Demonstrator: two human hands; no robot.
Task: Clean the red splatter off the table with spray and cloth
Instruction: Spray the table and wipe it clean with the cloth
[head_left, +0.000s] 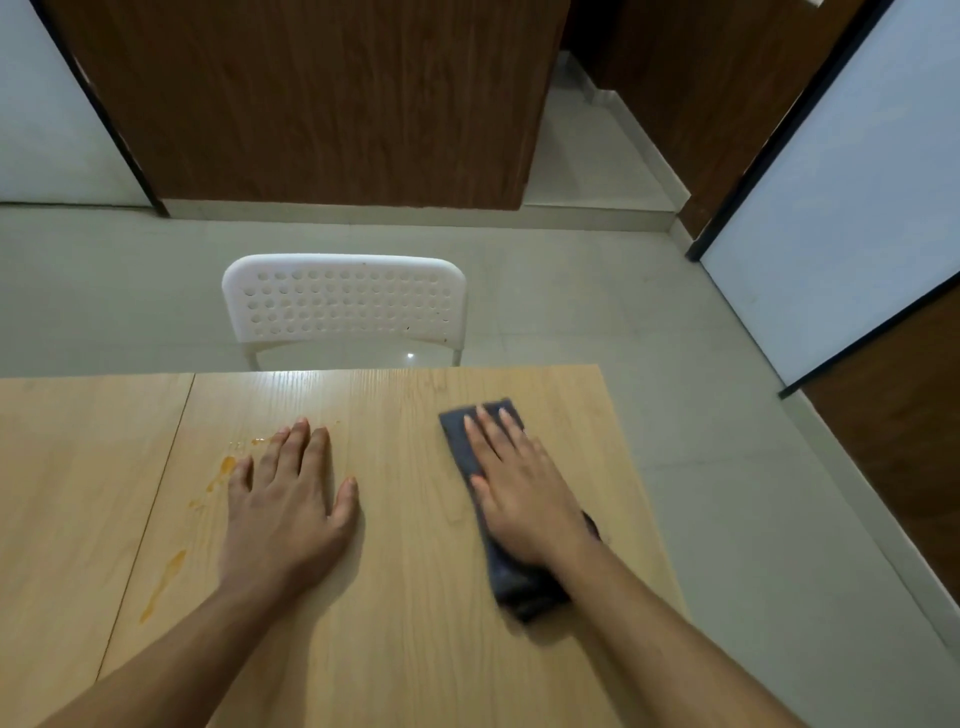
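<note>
- Worktop (415, 649): light wood-grain laminate, flat, with one seam line running near-to-far on its left part.
- Splatter (227, 464): orange-red smears just right of that seam — one blob and small drips near the left fingertips, one long thin streak (165, 579) nearer the camera. Thin, glossy, irregular. Uncovered.
- Left hand (283, 501): palm down, flat on the bare worktop, fingers straight and slightly spread, thumb out to the right. Holds nothing. Little finger sits just beside the upper blob; can't tell if it touches.
- Right hand (519, 483): palm down on the cloth (460, 441), fingers straight and together, pressing it against the worktop — no curl around it.
- Cloth: one, dark grey-blue, soft-looking, folded into a long strip; far end sticks out past the fingertips, near end bunches under the wrist, blurred. Well apart from the splatter, on the worktop's right part.
- Chair (343, 304): one, white plastic, backrest perforated with rows of round holes, at the far edge of the worktop.
- Floor (675, 415): pale tiles.
</note>
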